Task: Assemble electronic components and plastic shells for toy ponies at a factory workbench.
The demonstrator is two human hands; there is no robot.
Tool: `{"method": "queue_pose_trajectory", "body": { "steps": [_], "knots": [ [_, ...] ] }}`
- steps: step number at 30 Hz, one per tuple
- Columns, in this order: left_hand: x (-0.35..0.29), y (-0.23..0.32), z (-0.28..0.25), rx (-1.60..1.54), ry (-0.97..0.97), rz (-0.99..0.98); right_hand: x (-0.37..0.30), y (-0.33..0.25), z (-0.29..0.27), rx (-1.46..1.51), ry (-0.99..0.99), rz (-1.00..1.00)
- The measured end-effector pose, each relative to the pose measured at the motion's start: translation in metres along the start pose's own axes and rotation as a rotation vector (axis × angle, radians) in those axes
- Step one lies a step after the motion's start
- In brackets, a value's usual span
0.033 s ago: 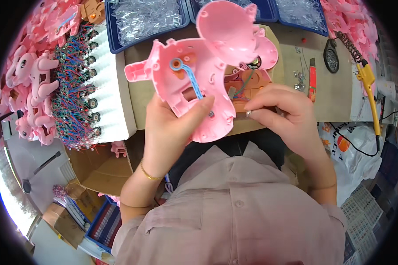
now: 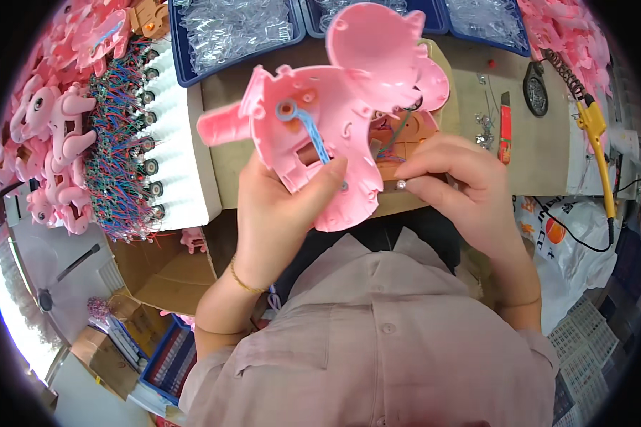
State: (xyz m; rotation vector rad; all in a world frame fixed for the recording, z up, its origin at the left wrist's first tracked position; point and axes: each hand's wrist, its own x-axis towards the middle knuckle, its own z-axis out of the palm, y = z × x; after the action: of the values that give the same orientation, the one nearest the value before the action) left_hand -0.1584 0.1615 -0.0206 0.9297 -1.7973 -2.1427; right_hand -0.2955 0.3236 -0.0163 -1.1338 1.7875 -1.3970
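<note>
My left hand grips a hollow pink toy half-shell by its lower edge, thumb pressed on the inner side. Within the shell lies a blue plastic lever with a ring at one end; the thumb covers part of its lower end. To the right of the shell, my right hand pinches a small shiny metal piece between thumb and forefinger. Behind the shell, partly hidden, an orange-brown part with thin wires rests in another pink shell half on the bench.
Blue trays of clear plastic parts line the back. Wired speakers lie along white foam at left, beside pink toy bodies. A red utility knife, a black oval object and a yellow soldering iron are at right.
The pink half-shell has turned slightly in my left hand, its upper part shifting right. The small metal piece shows more clearly at my right fingertips.
</note>
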Motion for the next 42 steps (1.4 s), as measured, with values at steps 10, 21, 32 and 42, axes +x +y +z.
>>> {"method": "queue_pose_trajectory", "body": {
  "steps": [10, 21, 32, 42],
  "knots": [
    [-0.008, -0.005, 0.023, 0.330, 0.053, 0.258, 0.012, -0.009, 0.033, -0.720, 0.338, -0.336],
    [-0.002, -0.015, 0.026, 0.315, 0.113, 0.575, 0.011, -0.007, 0.036, -0.576, 0.432, -0.239],
    [-0.003, -0.023, 0.024, 0.467, 0.162, 0.662, 0.010, -0.010, 0.034, -0.574, 0.371, -0.243],
    [0.002, 0.001, 0.001, 0.382, -0.183, 0.270, 0.007, -0.020, 0.014, -0.549, 0.388, -0.235]
  ]
}}
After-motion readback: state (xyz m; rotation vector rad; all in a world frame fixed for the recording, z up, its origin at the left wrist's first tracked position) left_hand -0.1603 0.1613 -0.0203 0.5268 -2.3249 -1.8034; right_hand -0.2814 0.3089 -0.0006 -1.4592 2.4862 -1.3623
